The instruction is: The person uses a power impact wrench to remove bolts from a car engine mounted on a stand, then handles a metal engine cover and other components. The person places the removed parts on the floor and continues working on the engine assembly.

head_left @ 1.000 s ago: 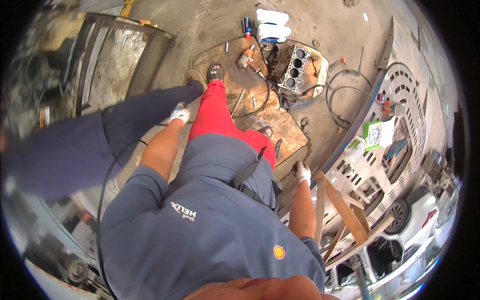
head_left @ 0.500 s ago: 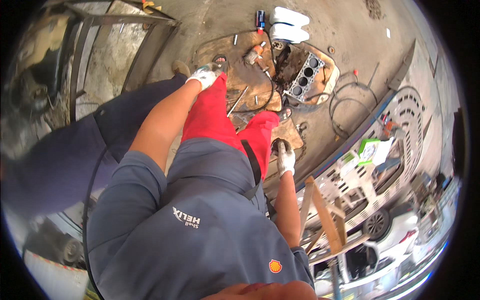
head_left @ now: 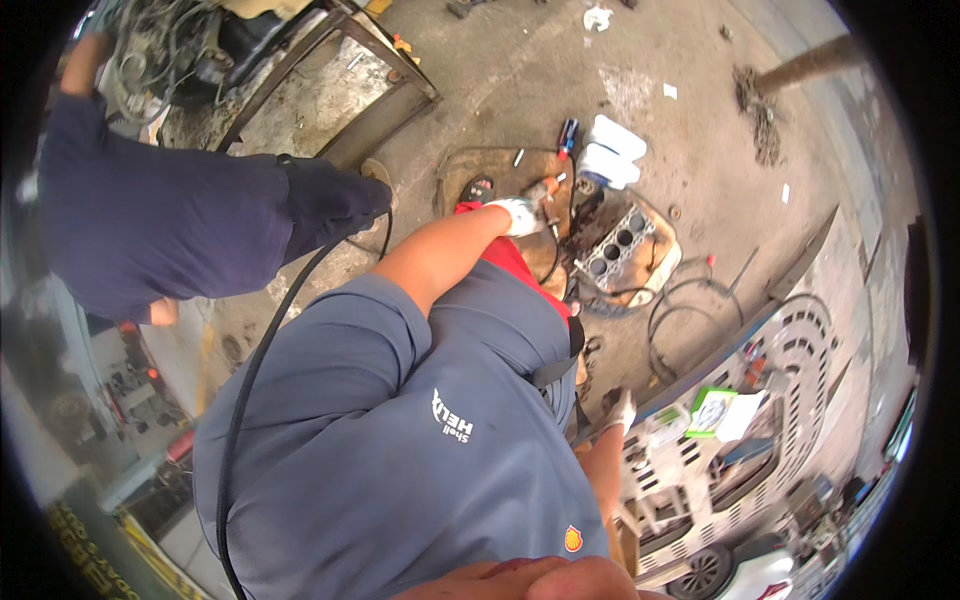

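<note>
My left hand [head_left: 517, 216], in a white glove, reaches forward in front of my body beside the orange power tool [head_left: 542, 188] with its hose; its fingers are blurred, and whether it grips anything is unclear. My right hand [head_left: 620, 410], also gloved, is low at my right side, curled around something dark that I cannot make out, beside the perforated metal panel [head_left: 800, 420]. Ahead on worn cardboard [head_left: 470, 160] lie the engine block [head_left: 625, 237], white containers [head_left: 612, 150] and a dark can with a red end [head_left: 568, 138].
A co-worker [head_left: 165, 220] bends over machinery on a metal-framed bench [head_left: 335, 50] at left. A black hose [head_left: 260, 350] runs past my left side; looped hoses [head_left: 680, 310] lie at right. A post [head_left: 810, 65] stands at back right, and a white car [head_left: 750, 580] is at bottom right.
The view has swung, showing more of the co-worker and bench. My left hand has moved forward and rightward toward the power tool. My right hand has moved outward and lower in the picture.
</note>
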